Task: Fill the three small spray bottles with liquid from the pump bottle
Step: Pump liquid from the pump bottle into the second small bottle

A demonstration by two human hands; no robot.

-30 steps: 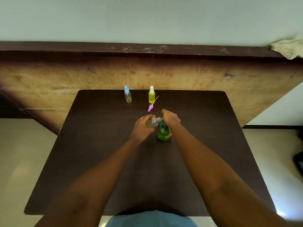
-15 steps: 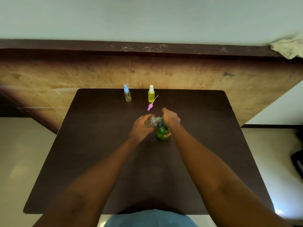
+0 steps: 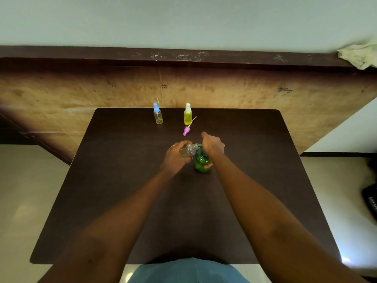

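A green pump bottle [image 3: 201,162] stands mid-table. My right hand [image 3: 212,145] covers its pump head, fingers curled over the top and thumb on the bottle's side. My left hand [image 3: 177,156] grips a small clear spray bottle [image 3: 188,151], tilted with its mouth at the pump's spout. At the table's far edge stand a blue-capped spray bottle [image 3: 157,115] with a little yellow liquid and a white-capped spray bottle [image 3: 187,114] full of yellow liquid. A loose pink spray cap [image 3: 186,130] with its tube lies just in front of the white-capped one.
The dark brown table [image 3: 122,190] butts against a worn wooden panel [image 3: 61,94] under a dark ledge. A crumpled cloth [image 3: 361,56] sits on the ledge at far right. Pale floor lies on both sides; a black object [image 3: 371,201] is at the right edge.
Both hands stay at the pump bottle with barely any visible shift; the view has drifted slightly.
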